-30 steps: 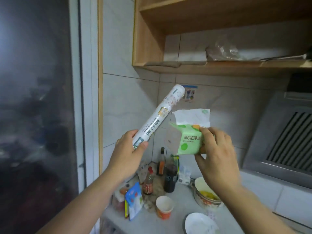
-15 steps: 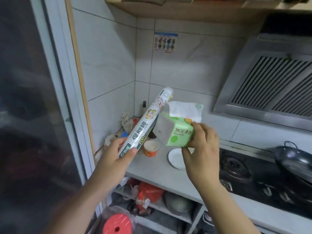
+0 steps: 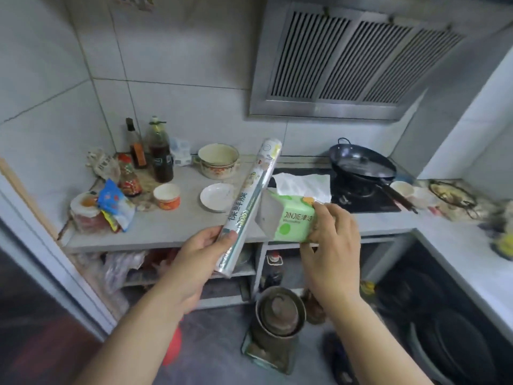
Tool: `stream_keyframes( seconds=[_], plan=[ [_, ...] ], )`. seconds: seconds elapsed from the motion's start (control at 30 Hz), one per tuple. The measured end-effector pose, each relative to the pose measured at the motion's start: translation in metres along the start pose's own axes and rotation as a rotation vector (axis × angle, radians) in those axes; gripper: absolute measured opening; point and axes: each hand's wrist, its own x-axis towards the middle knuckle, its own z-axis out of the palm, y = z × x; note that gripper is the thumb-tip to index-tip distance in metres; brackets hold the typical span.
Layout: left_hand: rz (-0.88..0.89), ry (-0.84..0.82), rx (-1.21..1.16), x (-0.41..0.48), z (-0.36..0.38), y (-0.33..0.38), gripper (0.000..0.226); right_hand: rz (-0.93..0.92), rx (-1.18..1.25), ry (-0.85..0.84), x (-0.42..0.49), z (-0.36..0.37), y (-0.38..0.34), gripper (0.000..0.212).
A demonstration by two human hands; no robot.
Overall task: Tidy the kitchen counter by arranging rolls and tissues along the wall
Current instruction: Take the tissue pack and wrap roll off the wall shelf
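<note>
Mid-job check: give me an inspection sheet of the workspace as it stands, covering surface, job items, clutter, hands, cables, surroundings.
Surface: grey stone kitchen counter, partly bare at the front.
Job's things: long printed cling-film roll and green soft tissue pack with a white sheet sticking out, both held in the air, not yet at the wall.
Clutter: dark sauce bottles, enamel pot, white saucer, orange paper cup, blue snack bag, near the corner.
Hands: left hand grips the roll's lower end; right hand grips the pack.
Cables: nothing seen.
Surroundings: steel range hood, black wok on the hob, tiled walls.
</note>
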Motion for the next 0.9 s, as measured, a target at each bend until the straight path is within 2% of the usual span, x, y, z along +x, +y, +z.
stream_keyframes(
  seconds=[0.17, 0.27, 0.47, 0.8, 0.9],
  plan=[
    [-0.123, -0.233, 0.000, -0.008, 0.068, -0.024, 0.043, 0.121, -0.079, 0.020, -0.037, -0.043, 0.065, 0.081],
    [-0.162, -0.310, 0.054, -0.016, 0.116, -0.043, 0.055, 0.184, -0.106, 0.030, -0.059, -0.072, 0.104, 0.078],
    [-0.244, -0.441, 0.153, -0.036, 0.193, -0.074, 0.056, 0.298, -0.200, 0.025, -0.101, -0.118, 0.167, 0.066],
    [-0.303, -0.613, 0.260, -0.020, 0.231, -0.091, 0.054, 0.429, -0.296, 0.057, -0.129, -0.116, 0.195, 0.062],
    [-0.314, -0.652, 0.284, -0.001, 0.229, -0.096, 0.044, 0.444, -0.350, 0.097, -0.129, -0.101, 0.192, 0.062]
  ],
)
